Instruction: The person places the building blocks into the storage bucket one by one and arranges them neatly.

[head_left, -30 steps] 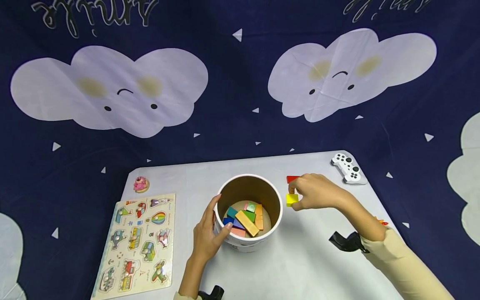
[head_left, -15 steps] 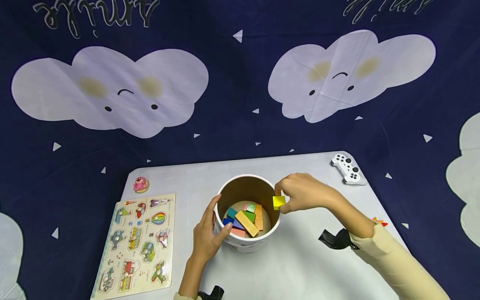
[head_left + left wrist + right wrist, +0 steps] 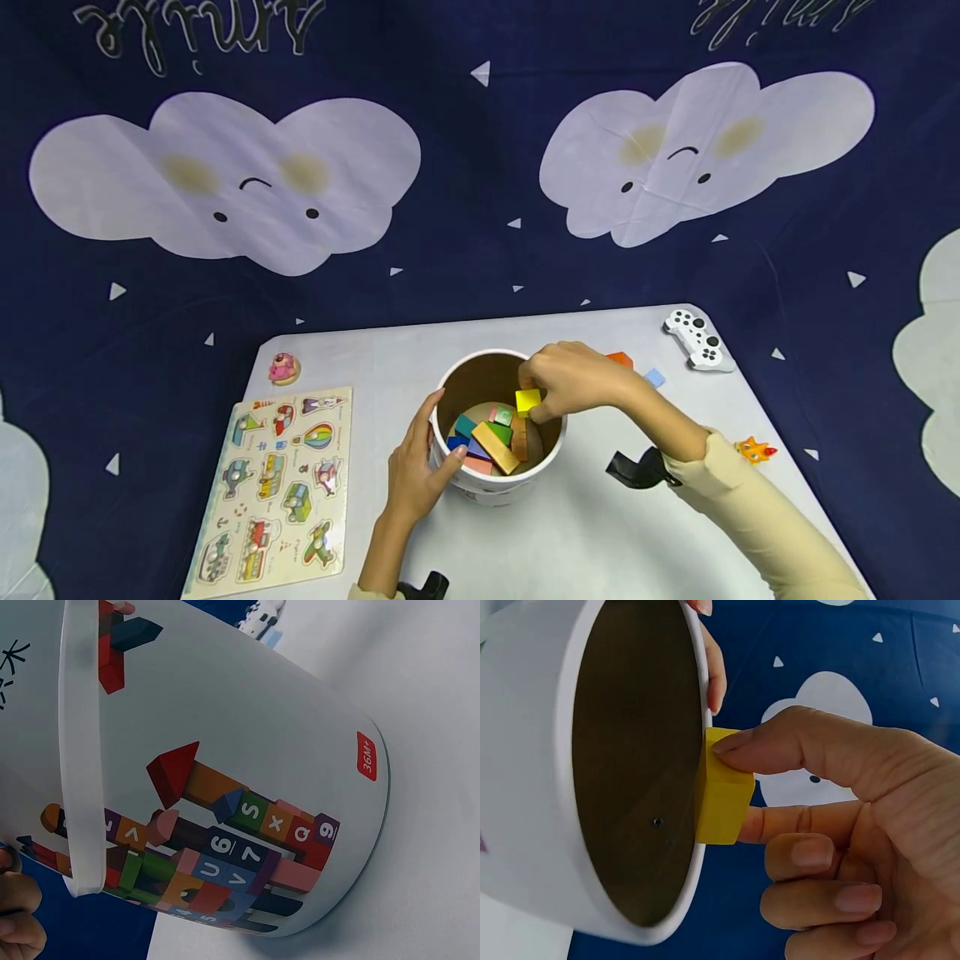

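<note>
A white bucket [image 3: 487, 497] stands on the table with several coloured wooden blocks [image 3: 495, 447] on its floor. Its side in the left wrist view is printed with toy blocks. My left hand [image 3: 417, 471] grips the near-left rim, thumb over the edge and fingers along the outside. Above the bucket's opening, at its right side, my right hand [image 3: 581, 379] pinches a yellow block [image 3: 528, 402] between thumb and index finger. In the right wrist view this yellow block [image 3: 726, 802] appears beside the rim, the other fingers curled below it.
Left on the table lies a picture puzzle board [image 3: 273, 492], with a small pink toy [image 3: 283, 367] behind it. Beyond the right arm are an orange-red block [image 3: 621, 359], a light blue block [image 3: 655, 377], a white game controller [image 3: 696, 339] and an orange toy [image 3: 754, 450].
My right hand has carried the yellow block leftward from the table to above the bucket opening. The blocks behind that arm have come into view. My left hand has stayed on the rim.
</note>
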`<control>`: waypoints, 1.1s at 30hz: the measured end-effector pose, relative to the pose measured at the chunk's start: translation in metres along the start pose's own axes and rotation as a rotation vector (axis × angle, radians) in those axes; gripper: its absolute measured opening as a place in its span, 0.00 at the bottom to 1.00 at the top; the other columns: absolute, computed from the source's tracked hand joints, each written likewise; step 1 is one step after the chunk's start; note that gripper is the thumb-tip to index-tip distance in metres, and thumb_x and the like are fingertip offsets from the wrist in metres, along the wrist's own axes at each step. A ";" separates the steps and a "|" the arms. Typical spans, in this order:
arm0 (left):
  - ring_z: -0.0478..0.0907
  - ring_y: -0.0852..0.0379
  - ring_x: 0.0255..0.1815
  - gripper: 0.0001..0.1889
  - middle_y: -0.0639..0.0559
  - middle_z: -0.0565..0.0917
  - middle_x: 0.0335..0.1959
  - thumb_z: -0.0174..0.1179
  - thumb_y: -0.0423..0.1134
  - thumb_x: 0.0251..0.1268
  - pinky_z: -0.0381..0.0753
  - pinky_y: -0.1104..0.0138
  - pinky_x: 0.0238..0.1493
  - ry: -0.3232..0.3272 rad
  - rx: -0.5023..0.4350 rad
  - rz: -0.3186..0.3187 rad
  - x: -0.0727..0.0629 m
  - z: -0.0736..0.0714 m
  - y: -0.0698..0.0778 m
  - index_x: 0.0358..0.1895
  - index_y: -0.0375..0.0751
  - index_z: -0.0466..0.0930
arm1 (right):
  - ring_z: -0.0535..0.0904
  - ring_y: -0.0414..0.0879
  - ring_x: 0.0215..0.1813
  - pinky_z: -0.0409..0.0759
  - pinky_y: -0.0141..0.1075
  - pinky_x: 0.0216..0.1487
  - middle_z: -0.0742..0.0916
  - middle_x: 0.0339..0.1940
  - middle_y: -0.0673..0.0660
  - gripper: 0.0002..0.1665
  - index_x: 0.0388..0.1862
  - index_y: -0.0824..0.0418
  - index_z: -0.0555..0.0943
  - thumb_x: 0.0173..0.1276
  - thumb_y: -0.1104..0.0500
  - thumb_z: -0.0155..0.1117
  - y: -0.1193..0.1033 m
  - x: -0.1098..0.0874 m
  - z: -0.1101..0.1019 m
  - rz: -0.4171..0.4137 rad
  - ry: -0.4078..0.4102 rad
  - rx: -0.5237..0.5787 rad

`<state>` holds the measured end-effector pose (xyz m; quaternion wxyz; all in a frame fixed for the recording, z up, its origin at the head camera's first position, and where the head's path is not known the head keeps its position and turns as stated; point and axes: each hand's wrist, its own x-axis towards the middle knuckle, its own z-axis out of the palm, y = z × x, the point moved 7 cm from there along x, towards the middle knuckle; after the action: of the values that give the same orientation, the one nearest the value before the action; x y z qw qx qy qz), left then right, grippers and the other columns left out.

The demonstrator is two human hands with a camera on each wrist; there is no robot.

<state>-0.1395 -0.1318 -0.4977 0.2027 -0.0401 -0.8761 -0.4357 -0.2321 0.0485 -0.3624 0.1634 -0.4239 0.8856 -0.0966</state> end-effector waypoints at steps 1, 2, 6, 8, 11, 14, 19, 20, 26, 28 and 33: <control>0.72 0.55 0.32 0.41 0.47 0.80 0.59 0.59 0.56 0.52 0.73 0.62 0.30 0.000 0.001 0.000 0.000 0.000 0.000 0.75 0.64 0.61 | 0.66 0.37 0.22 0.62 0.32 0.23 0.73 0.16 0.42 0.09 0.21 0.52 0.77 0.46 0.54 0.71 -0.001 0.002 0.001 -0.005 0.000 -0.001; 0.72 0.55 0.32 0.41 0.47 0.80 0.59 0.59 0.56 0.52 0.72 0.62 0.30 0.000 0.001 0.000 0.000 0.000 0.000 0.75 0.64 0.61 | 0.66 0.37 0.22 0.62 0.32 0.23 0.73 0.17 0.42 0.09 0.21 0.52 0.78 0.46 0.54 0.71 -0.002 0.005 0.001 -0.010 0.000 -0.003; 0.74 0.55 0.33 0.41 0.49 0.79 0.61 0.58 0.56 0.52 0.74 0.61 0.31 0.000 0.005 0.000 0.000 0.000 -0.001 0.75 0.64 0.60 | 0.67 0.37 0.23 0.64 0.32 0.24 0.74 0.17 0.42 0.10 0.22 0.51 0.79 0.46 0.52 0.72 -0.006 0.014 0.003 -0.027 -0.004 -0.010; 0.75 0.55 0.35 0.41 0.50 0.78 0.62 0.58 0.56 0.52 0.75 0.60 0.32 -0.003 0.004 -0.001 0.000 0.001 -0.001 0.75 0.64 0.60 | 0.69 0.37 0.24 0.65 0.32 0.25 0.76 0.18 0.42 0.10 0.23 0.52 0.80 0.46 0.52 0.73 -0.007 0.018 0.004 -0.028 -0.016 -0.003; 0.77 0.54 0.37 0.41 0.51 0.78 0.64 0.58 0.56 0.53 0.77 0.58 0.34 -0.008 0.003 -0.001 0.000 0.001 -0.001 0.75 0.64 0.60 | 0.70 0.38 0.24 0.66 0.32 0.25 0.77 0.19 0.43 0.09 0.24 0.52 0.81 0.47 0.52 0.73 -0.008 0.023 0.006 -0.024 -0.034 0.006; 0.76 0.54 0.36 0.41 0.49 0.78 0.63 0.58 0.56 0.53 0.76 0.58 0.34 -0.010 0.003 -0.001 0.000 0.001 -0.001 0.75 0.64 0.60 | 0.70 0.38 0.24 0.66 0.32 0.26 0.77 0.19 0.43 0.09 0.25 0.52 0.82 0.48 0.53 0.73 -0.008 0.029 0.008 -0.014 -0.052 0.002; 0.75 0.55 0.35 0.41 0.50 0.79 0.62 0.58 0.56 0.53 0.75 0.60 0.32 -0.009 0.007 -0.003 0.000 0.001 -0.001 0.75 0.65 0.60 | 0.71 0.39 0.26 0.68 0.33 0.27 0.78 0.20 0.44 0.09 0.26 0.52 0.83 0.48 0.52 0.74 -0.007 0.038 0.011 0.001 -0.080 -0.015; 0.75 0.55 0.34 0.41 0.50 0.78 0.62 0.58 0.57 0.53 0.75 0.61 0.32 -0.009 0.007 -0.002 0.000 0.001 -0.001 0.76 0.65 0.60 | 0.72 0.40 0.26 0.69 0.33 0.28 0.79 0.21 0.44 0.10 0.26 0.52 0.83 0.48 0.52 0.74 -0.007 0.040 0.012 0.006 -0.087 -0.019; 0.75 0.55 0.34 0.41 0.51 0.78 0.62 0.58 0.57 0.52 0.75 0.62 0.31 -0.002 0.003 0.020 0.001 0.001 0.001 0.75 0.63 0.60 | 0.73 0.41 0.28 0.70 0.34 0.29 0.80 0.23 0.45 0.10 0.24 0.52 0.82 0.48 0.52 0.76 -0.002 0.052 0.016 0.037 -0.120 -0.026; 0.74 0.57 0.33 0.41 0.51 0.79 0.61 0.58 0.57 0.52 0.74 0.63 0.30 0.003 0.003 0.024 0.001 0.000 0.001 0.75 0.63 0.61 | 0.73 0.41 0.28 0.70 0.35 0.29 0.80 0.23 0.45 0.10 0.23 0.52 0.81 0.48 0.52 0.75 -0.001 0.056 0.017 0.044 -0.126 -0.035; 0.72 0.56 0.30 0.42 0.50 0.79 0.59 0.58 0.56 0.51 0.72 0.65 0.28 0.005 0.000 0.024 0.001 0.000 0.001 0.75 0.62 0.61 | 0.74 0.41 0.30 0.71 0.35 0.31 0.80 0.23 0.45 0.12 0.21 0.51 0.81 0.48 0.51 0.77 0.000 0.066 0.023 0.053 -0.134 -0.050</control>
<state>-0.1399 -0.1316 -0.4966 0.2099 -0.0496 -0.8750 -0.4334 -0.2622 -0.0036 -0.3975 0.2142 -0.4095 0.8858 -0.0417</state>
